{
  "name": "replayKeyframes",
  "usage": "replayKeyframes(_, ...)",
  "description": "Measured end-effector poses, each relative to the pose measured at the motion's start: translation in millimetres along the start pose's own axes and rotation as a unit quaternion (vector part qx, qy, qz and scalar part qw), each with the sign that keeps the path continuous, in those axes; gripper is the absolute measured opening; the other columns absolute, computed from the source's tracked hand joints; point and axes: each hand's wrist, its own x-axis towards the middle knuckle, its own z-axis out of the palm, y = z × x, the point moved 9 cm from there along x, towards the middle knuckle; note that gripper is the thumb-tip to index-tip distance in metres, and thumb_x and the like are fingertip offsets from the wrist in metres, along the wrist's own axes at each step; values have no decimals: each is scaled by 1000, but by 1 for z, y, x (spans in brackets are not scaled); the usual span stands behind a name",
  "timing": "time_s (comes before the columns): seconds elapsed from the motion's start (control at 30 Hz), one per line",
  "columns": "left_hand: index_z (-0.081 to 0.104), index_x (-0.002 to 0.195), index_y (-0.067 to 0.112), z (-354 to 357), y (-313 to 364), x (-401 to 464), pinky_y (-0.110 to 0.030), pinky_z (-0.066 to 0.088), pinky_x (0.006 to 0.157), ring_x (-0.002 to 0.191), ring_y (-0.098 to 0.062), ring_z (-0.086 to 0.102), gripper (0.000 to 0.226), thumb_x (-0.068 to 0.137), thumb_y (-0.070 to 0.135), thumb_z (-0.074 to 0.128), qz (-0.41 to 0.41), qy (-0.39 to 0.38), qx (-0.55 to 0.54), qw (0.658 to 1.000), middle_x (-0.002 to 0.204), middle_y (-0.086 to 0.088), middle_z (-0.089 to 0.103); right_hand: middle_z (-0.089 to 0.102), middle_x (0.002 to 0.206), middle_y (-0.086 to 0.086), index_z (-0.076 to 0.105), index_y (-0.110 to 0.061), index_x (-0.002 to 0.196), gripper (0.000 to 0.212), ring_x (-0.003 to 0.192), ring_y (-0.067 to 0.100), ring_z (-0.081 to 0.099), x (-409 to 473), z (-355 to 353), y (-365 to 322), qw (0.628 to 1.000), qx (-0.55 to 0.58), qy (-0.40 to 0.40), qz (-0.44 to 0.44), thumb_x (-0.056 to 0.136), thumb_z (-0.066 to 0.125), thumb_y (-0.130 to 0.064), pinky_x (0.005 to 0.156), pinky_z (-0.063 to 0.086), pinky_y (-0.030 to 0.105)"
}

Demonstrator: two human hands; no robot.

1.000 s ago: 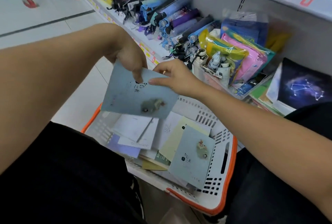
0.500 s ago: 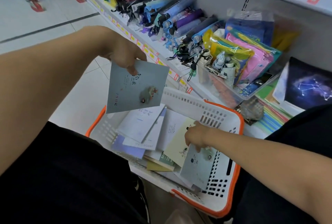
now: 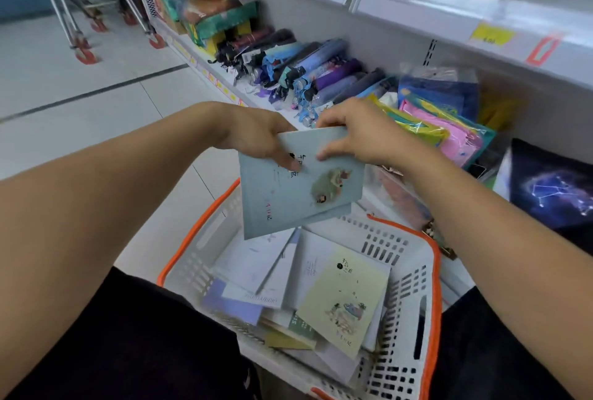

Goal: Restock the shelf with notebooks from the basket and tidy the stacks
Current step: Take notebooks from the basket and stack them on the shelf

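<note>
Since half a second ago the right hand (image 3: 359,136) has left the white plastic basket with the orange rim (image 3: 434,287) and come up to meet the left hand (image 3: 256,139), bringing a second pale grey-blue notebook against the one already held; the camera has also tipped up to show more shelving.

Going left to right: the left hand pinches the pair of pale grey-blue notebooks (image 3: 298,194) at their upper left corner, thumb on the cover and fingers curled behind. The right hand grips the top edge beside it, fingers curled over the far side, thumb pressing the front. The two covers sit slightly offset, the lower one peeking out along the bottom edge. Below them, in the basket, lie more notebooks, a pale yellow illustrated notebook (image 3: 346,300) uppermost. To the right, on the lower white shelf (image 3: 375,194), lies a dark starry constellation-print notebook (image 3: 555,187).

To do this well, I would square the two edges flush before carrying them rightward, keeping both covers facing the same way so the stack lands tidy.
</note>
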Motion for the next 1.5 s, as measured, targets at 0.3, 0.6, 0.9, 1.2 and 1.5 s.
replayKeyframes(0.3, 43, 140, 35, -77, 20, -22, -40, 60, 80, 100, -22, 71, 66, 89, 0, 65, 161, 198, -323, 911, 120, 0, 69, 54, 140, 6, 38, -21, 140, 70, 112, 23, 60, -25, -33, 55, 889, 369, 147, 227, 85, 74, -42, 93, 54, 44)
replayKeyframes(0.6, 52, 134, 36, -109, 51, -12, -40, 58, 82, 102, -29, 70, 63, 86, -2, 67, 232, 253, -473, 811, 121, 0, 69, 77, 95, 4, 44, -9, 133, 40, 76, 19, 73, -10, -101, 30, 760, 595, 219, 143, 96, 60, -5, 63, 61, 36)
replayKeyframes(0.9, 50, 132, 13, -125, 123, 10, -24, 59, 61, 68, -20, 72, 33, 100, 6, 51, 250, 309, -521, 756, 119, -15, 66, 70, 122, 9, 50, -17, 131, 33, 104, 31, 70, -12, -201, 38, 762, 565, 284, 144, 101, 51, -4, 80, 59, 54)
replayKeyframes(1.2, 42, 139, 25, -137, 177, 32, -40, 58, 82, 105, -29, 68, 41, 100, 39, 45, 309, 217, -607, 699, 125, -5, 63, 51, 134, 23, 45, 0, 129, 30, 99, 45, 63, 3, -284, 86, 644, 654, 353, 180, 102, 33, 8, 43, 56, 30)
replayKeyframes(1.5, 40, 146, 18, -146, 165, 51, -39, 54, 88, 113, -24, 62, 51, 100, 40, 46, 288, 224, -609, 704, 122, -3, 66, 55, 94, 10, 57, -2, 94, 7, 77, 18, 59, 54, -354, 136, 817, 408, 299, 277, 93, 63, 0, 63, 62, 28)
